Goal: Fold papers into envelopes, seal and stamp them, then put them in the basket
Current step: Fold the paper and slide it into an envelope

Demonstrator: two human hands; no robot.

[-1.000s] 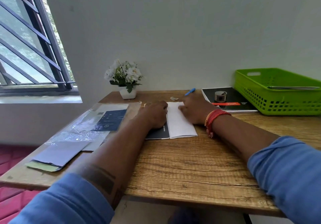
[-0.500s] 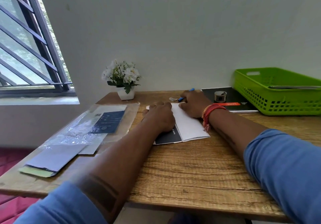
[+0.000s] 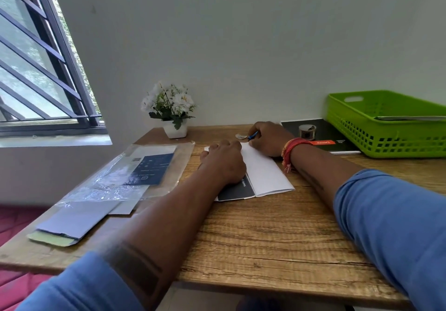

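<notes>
A folded paper (image 3: 265, 173), white with a dark printed part (image 3: 237, 190), lies on the wooden table (image 3: 265, 238) in the head view. My left hand (image 3: 223, 161) rests on its left half with the fingers curled under, pressing it down. Just beyond the paper's far edge, my right hand (image 3: 270, 138) curls around a blue pen (image 3: 253, 136), whose tip pokes out by the fingers. A small sticker (image 3: 241, 137) lies beside the pen. The green basket (image 3: 386, 139) stands at the far right with a flat envelope (image 3: 410, 117) inside.
A tape roll (image 3: 307, 131) sits on a black booklet (image 3: 323, 139) next to the basket. At the back stands a white flower pot (image 3: 175, 129). A clear plastic sleeve (image 3: 135, 173) and a grey envelope (image 3: 77, 219) lie at the left, near the window.
My right hand left the paper and moved back to the blue pen, closing around it. The paper turned slightly under my left hand, which stayed on it.
</notes>
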